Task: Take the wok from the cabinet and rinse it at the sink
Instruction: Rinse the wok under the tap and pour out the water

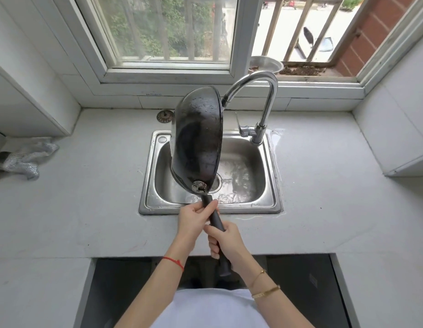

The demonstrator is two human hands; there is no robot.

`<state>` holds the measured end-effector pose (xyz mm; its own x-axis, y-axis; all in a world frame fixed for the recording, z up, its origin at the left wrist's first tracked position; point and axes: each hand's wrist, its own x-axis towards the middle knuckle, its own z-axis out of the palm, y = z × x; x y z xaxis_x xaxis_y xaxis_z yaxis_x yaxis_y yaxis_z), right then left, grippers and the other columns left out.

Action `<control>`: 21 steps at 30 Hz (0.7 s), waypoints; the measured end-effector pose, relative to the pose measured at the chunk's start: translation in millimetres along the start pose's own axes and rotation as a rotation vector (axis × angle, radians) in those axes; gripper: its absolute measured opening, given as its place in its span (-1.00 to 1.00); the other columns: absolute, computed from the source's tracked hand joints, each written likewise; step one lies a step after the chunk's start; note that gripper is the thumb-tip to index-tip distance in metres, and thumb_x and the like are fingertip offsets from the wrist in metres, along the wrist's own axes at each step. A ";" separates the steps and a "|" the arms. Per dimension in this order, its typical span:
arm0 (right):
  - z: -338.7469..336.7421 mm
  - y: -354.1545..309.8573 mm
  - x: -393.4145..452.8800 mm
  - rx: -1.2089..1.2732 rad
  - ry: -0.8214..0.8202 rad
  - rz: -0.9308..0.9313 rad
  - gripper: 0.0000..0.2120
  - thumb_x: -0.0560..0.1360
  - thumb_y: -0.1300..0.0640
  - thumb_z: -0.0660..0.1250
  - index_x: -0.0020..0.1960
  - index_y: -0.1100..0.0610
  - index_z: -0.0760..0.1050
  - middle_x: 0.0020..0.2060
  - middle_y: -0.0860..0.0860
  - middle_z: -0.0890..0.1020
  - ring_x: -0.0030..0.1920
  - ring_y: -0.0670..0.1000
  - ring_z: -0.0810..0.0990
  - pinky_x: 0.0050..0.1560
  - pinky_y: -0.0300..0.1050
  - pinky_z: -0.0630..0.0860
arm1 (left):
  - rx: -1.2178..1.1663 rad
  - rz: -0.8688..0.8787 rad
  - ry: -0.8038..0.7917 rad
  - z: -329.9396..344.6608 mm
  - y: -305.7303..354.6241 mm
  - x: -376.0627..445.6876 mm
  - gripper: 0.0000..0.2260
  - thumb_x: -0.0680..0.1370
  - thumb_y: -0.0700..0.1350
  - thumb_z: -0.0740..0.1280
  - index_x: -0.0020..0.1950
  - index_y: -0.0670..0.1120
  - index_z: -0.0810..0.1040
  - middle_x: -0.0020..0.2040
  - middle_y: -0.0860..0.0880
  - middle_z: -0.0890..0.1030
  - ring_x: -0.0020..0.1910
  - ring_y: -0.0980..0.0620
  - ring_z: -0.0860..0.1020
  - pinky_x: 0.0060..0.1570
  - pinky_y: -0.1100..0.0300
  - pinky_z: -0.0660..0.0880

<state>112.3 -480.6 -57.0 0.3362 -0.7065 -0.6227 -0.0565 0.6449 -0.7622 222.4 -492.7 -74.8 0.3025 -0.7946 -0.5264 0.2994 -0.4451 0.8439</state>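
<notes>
The counter [87, 197] and sink [272, 181] are wet, the wok [196, 143] hangs on edge over the basin beside the dry tap [260, 91], beaded with drops, both hands [194, 221] clenched on its handle [215, 218], so rinsing looks nearly done.

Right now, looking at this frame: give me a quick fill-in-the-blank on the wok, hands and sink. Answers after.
1. The wok is held tipped on its ____ over the sink.
2. Both the left hand and the right hand grip the wok's ____.
3. The faucet spout ends near the wok's ____ rim.
4. A crumpled rag lies on the counter to the sink's ____.

Answers: side; handle; upper; left
</notes>
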 end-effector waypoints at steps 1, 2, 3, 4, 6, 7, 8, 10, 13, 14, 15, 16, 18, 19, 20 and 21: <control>1.0 -0.9 0.1 0.014 -0.017 0.010 -0.79 0.56 0.27 0.32 -0.23 0.20 0.37 -0.52 0.03 0.37 -0.58 -0.04 0.33 -0.60 -0.22 0.33 | -0.025 -0.008 -0.003 -1.6 0.2 -0.1 -0.77 0.48 -0.08 0.49 -0.13 -0.26 0.68 -0.25 -0.09 0.70 -0.19 0.03 0.65 0.02 0.16 0.59; 2.0 -1.3 0.1 0.024 -0.032 0.016 -0.80 0.56 0.26 0.33 -0.22 0.20 0.38 -0.52 0.03 0.37 -0.57 -0.04 0.33 -0.60 -0.22 0.34 | -0.060 -0.025 -0.011 -3.8 -0.1 0.1 -0.78 0.48 -0.08 0.48 -0.11 -0.26 0.67 -0.23 -0.10 0.69 -0.17 0.01 0.64 0.03 0.14 0.57; 2.9 -1.2 0.3 0.030 -0.043 0.019 -0.81 0.56 0.25 0.33 -0.21 0.21 0.39 -0.51 0.03 0.37 -0.57 -0.04 0.34 -0.60 -0.22 0.34 | -0.098 -0.050 -0.027 -6.0 -0.3 0.3 -0.79 0.48 -0.08 0.48 -0.10 -0.25 0.67 -0.21 -0.12 0.68 -0.15 -0.01 0.63 0.05 0.10 0.55; 3.3 -0.5 0.4 0.032 -0.051 0.019 -0.81 0.56 0.24 0.34 -0.20 0.21 0.40 -0.51 0.04 0.37 -0.57 -0.04 0.34 -0.59 -0.22 0.35 | -0.138 -0.079 -0.054 -7.8 -0.6 0.1 -0.79 0.49 -0.09 0.48 -0.08 -0.24 0.66 -0.18 -0.14 0.66 -0.14 -0.03 0.61 0.07 0.07 0.53; 2.8 -0.3 0.7 0.025 -0.059 0.020 -0.82 0.56 0.24 0.35 -0.18 0.22 0.40 -0.50 0.04 0.38 -0.57 -0.04 0.34 -0.60 -0.22 0.35 | -0.232 -0.141 -0.123 -9.7 -0.4 -0.1 -0.80 0.50 -0.10 0.46 -0.04 -0.24 0.63 -0.15 -0.15 0.61 -0.12 -0.03 0.58 0.06 0.06 0.51; 1.4 -0.6 0.8 0.021 -0.063 0.020 -0.83 0.56 0.24 0.34 -0.17 0.23 0.39 -0.50 0.05 0.38 -0.57 -0.04 0.34 -0.60 -0.22 0.35 | -0.279 -0.170 -0.155 -10.1 -0.2 0.4 -0.80 0.50 -0.11 0.45 -0.02 -0.25 0.62 -0.14 -0.14 0.59 -0.12 -0.02 0.58 0.06 0.08 0.50; -0.4 -0.5 1.0 0.017 -0.067 0.019 -0.84 0.56 0.25 0.34 -0.15 0.23 0.39 -0.50 0.05 0.37 -0.57 -0.04 0.34 -0.60 -0.22 0.35 | -0.315 -0.193 -0.181 -9.9 -0.4 1.2 -0.80 0.51 -0.13 0.44 0.01 -0.25 0.61 -0.15 -0.13 0.59 -0.12 0.00 0.58 0.06 0.10 0.51; -4.4 0.1 1.0 0.005 -0.068 0.019 -0.84 0.56 0.24 0.34 -0.15 0.23 0.40 -0.50 0.06 0.37 -0.56 -0.04 0.34 -0.60 -0.22 0.35 | -0.340 -0.210 -0.190 -7.5 -2.2 2.3 -0.81 0.50 -0.14 0.44 -0.01 -0.25 0.62 -0.15 -0.12 0.60 -0.13 0.01 0.58 0.04 0.12 0.52; -8.8 0.3 0.3 -0.044 -0.055 0.026 -0.83 0.56 0.21 0.35 -0.17 0.20 0.42 -0.52 0.03 0.39 -0.56 -0.04 0.35 -0.58 -0.22 0.36 | -0.306 -0.181 -0.112 -1.5 -8.6 2.7 -0.83 0.45 -0.12 0.47 -0.11 -0.23 0.63 -0.19 -0.13 0.59 -0.17 -0.02 0.55 -0.06 0.15 0.52; -9.7 0.0 0.2 -0.092 -0.031 0.028 -0.83 0.56 0.19 0.35 -0.18 0.19 0.43 -0.52 0.03 0.42 -0.56 -0.03 0.37 -0.57 -0.20 0.38 | -0.289 -0.166 -0.084 0.8 -10.1 2.3 -0.85 0.47 -0.14 0.46 -0.12 -0.23 0.63 -0.20 -0.13 0.60 -0.18 -0.02 0.55 -0.08 0.17 0.52; -10.4 -0.3 0.4 -0.166 0.011 0.030 -0.84 0.55 0.18 0.35 -0.17 0.20 0.45 -0.51 0.04 0.45 -0.57 -0.02 0.40 -0.55 -0.17 0.42 | -0.274 -0.154 -0.062 3.4 -11.2 1.8 -0.87 0.49 -0.16 0.44 -0.13 -0.24 0.63 -0.21 -0.13 0.61 -0.18 -0.02 0.56 -0.10 0.21 0.53; -11.1 0.2 1.0 -0.271 0.070 0.027 -0.85 0.54 0.16 0.35 -0.16 0.20 0.47 -0.48 0.06 0.49 -0.56 -0.01 0.45 -0.53 -0.14 0.48 | -0.265 -0.148 -0.044 5.7 -12.5 1.1 -0.88 0.52 -0.18 0.42 -0.13 -0.24 0.63 -0.21 -0.13 0.62 -0.19 -0.02 0.57 -0.13 0.24 0.54; -11.5 1.8 1.1 -0.549 0.224 -0.011 -0.87 0.52 0.11 0.33 -0.11 0.18 0.49 -0.38 0.10 0.59 -0.49 0.05 0.58 -0.44 -0.09 0.59 | -0.266 -0.156 -0.015 9.3 -15.3 0.0 -0.87 0.53 -0.19 0.41 -0.12 -0.26 0.63 -0.20 -0.15 0.63 -0.18 -0.02 0.59 -0.17 0.28 0.57; -11.3 3.8 0.5 -0.701 0.304 -0.049 -0.85 0.51 0.07 0.33 -0.08 0.17 0.50 -0.31 0.10 0.62 -0.40 0.09 0.63 -0.37 -0.07 0.62 | -0.264 -0.164 -0.003 10.5 -16.5 -0.3 -0.87 0.53 -0.19 0.41 -0.11 -0.27 0.64 -0.19 -0.16 0.64 -0.18 -0.03 0.60 -0.17 0.27 0.58; -10.7 6.2 -0.5 -0.847 0.364 -0.086 -0.82 0.51 0.03 0.33 -0.06 0.16 0.50 -0.25 0.10 0.63 -0.30 0.11 0.64 -0.31 -0.05 0.61 | -0.261 -0.174 0.010 11.2 -17.6 -0.7 -0.86 0.53 -0.19 0.41 -0.11 -0.28 0.65 -0.19 -0.17 0.65 -0.17 -0.04 0.61 -0.16 0.26 0.58; -10.1 7.5 -1.4 -0.955 0.399 -0.116 -0.79 0.51 0.00 0.33 -0.04 0.16 0.50 -0.20 0.09 0.64 -0.23 0.11 0.63 -0.27 -0.07 0.56 | -0.263 -0.182 0.025 11.6 -18.7 -1.0 -0.86 0.53 -0.19 0.42 -0.10 -0.28 0.65 -0.18 -0.18 0.66 -0.16 -0.05 0.62 -0.14 0.24 0.58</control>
<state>102.0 -477.7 -63.6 0.0612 -0.9066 -0.4174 -0.8229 0.1909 -0.5352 206.0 -488.4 -88.9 0.2435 -0.6997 -0.6716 0.5731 -0.4548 0.6816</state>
